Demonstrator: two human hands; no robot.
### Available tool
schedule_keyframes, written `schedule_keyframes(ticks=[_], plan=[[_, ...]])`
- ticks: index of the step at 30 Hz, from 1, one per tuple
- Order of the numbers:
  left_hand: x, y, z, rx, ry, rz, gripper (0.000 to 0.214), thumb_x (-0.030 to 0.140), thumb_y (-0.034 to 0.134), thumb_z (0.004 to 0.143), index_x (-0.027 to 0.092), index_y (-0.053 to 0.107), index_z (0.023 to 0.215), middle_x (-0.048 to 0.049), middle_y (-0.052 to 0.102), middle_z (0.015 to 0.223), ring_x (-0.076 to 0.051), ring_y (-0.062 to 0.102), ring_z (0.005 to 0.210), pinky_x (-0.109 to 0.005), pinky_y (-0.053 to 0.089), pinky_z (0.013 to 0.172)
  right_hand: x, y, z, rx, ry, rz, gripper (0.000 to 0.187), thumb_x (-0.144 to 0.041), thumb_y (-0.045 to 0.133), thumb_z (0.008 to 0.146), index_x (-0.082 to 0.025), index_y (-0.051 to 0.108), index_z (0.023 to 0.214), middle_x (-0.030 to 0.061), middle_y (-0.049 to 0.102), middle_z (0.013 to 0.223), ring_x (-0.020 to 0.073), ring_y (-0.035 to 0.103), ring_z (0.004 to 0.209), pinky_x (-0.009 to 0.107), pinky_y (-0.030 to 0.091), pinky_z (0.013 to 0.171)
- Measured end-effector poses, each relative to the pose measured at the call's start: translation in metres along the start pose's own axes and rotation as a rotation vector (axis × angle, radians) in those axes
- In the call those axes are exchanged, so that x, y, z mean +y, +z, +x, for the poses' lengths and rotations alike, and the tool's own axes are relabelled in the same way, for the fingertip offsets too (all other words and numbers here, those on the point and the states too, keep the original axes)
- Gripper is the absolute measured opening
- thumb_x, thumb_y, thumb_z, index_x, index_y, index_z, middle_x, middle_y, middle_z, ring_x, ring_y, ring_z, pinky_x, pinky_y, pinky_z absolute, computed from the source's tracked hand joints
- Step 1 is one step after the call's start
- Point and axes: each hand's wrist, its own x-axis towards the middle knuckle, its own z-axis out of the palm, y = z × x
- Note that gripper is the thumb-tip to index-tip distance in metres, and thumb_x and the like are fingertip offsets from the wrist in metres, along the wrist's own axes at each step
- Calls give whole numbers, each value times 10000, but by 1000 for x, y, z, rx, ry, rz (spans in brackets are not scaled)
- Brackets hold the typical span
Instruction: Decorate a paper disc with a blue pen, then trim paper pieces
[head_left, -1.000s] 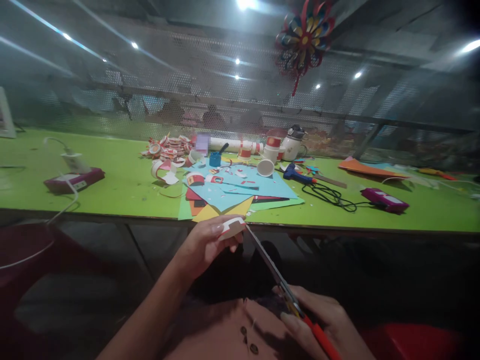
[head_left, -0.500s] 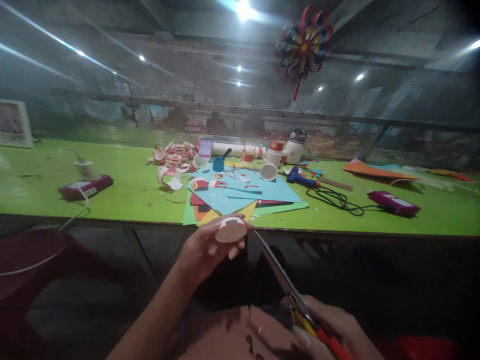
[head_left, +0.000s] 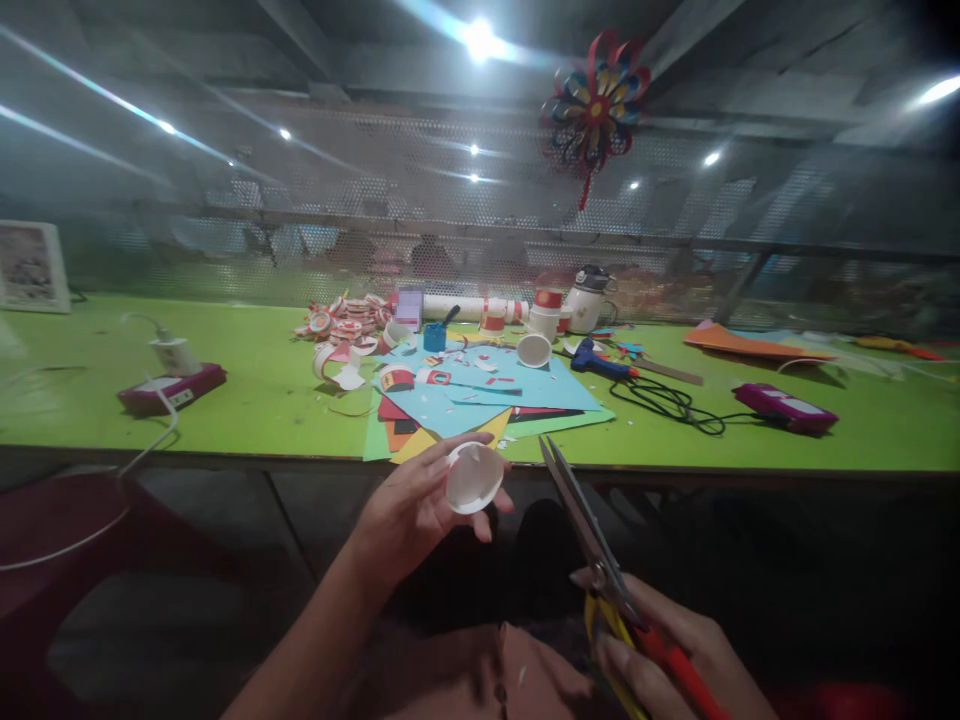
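Note:
My left hand (head_left: 409, 510) holds a small white paper cup piece (head_left: 473, 478) by its rim, its open inside turned toward me, just below the table's front edge. My right hand (head_left: 667, 655) grips scissors (head_left: 592, 545) by their red and yellow handles at the lower right. The blades are slightly apart and point up toward the table, a short way right of the cup piece and not touching it. Beyond both hands, a stack of coloured paper sheets (head_left: 480, 395) lies on the green table (head_left: 262, 385).
On the table lie cut cup rings (head_left: 345, 318), white paper cups (head_left: 533, 349), a blue glue gun (head_left: 596, 358) with a black cord (head_left: 671, 402), two purple boxes (head_left: 171, 385) (head_left: 784, 406) and a white kettle (head_left: 586, 296). A paper pinwheel (head_left: 596, 105) hangs above. Mesh fencing backs the table.
My left hand turned the cup piece so its open inside faces me. The scissors drew away from it to the right, swung more upright, and their blades parted.

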Motion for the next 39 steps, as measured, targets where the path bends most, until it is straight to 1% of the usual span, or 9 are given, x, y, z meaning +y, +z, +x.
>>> schedule_keyframes(ticks=[5,11,14,17,20,23,26,34,39], plan=[[-5,2,-4,17,-8,243,367,304,614,876,171,612,1218,-109,693,973,-211,688,856,-268,568,666,-5,6,8,98,76,163,367,-300,541,848,-196,649,1183,45,693,829,187,665,740,236,528,663],[13,1,13,-7,368,1420,408,174,625,826,175,569,1231,-148,571,1230,-254,561,1139,-422,481,975,-20,9,9,141,68,239,347,-269,567,858,-196,629,1192,58,676,890,185,646,806,259,519,739],[30,-10,31,-69,346,1590,371,196,617,826,190,589,1196,-122,602,1177,-231,594,1061,-388,507,923,-12,9,5,155,79,277,340,-307,543,890,-202,614,1206,58,660,903,184,640,819,256,516,730],[33,-18,39,82,222,1337,357,323,676,814,183,628,1138,-111,632,1125,-228,625,988,-341,547,809,-1,11,4,175,99,318,365,-341,539,905,-211,587,1243,58,653,929,178,634,821,249,509,716],[22,-13,33,52,-54,720,390,353,620,885,184,588,1235,-122,664,1149,-224,681,935,-344,560,799,3,12,4,161,113,330,368,-360,573,888,-218,588,1227,48,644,919,180,635,821,255,508,719],[9,0,22,35,-109,269,347,341,583,914,157,623,1205,-141,680,1150,-275,693,992,-320,572,774,-3,11,5,144,122,284,351,-382,600,874,-210,612,1180,29,629,863,171,619,763,255,499,695],[3,12,14,-22,-148,23,349,340,540,929,111,651,1168,-168,683,1153,-298,698,988,-292,578,740,-12,8,6,142,140,226,372,-417,586,885,-194,620,1180,47,647,891,186,623,799,269,501,734],[-4,22,9,-73,-190,-241,360,325,470,950,122,640,1193,-166,681,1173,-274,705,982,-254,569,756,-25,10,16,174,97,177,432,-480,538,902,-156,619,1177,54,663,820,187,638,757,258,521,702],[-13,26,6,40,-128,88,336,321,536,933,156,612,1216,-139,670,1149,-262,701,948,-311,577,767,-51,6,30,328,19,73,367,-448,583,872,-174,643,1109,37,666,825,178,644,747,214,517,659]])
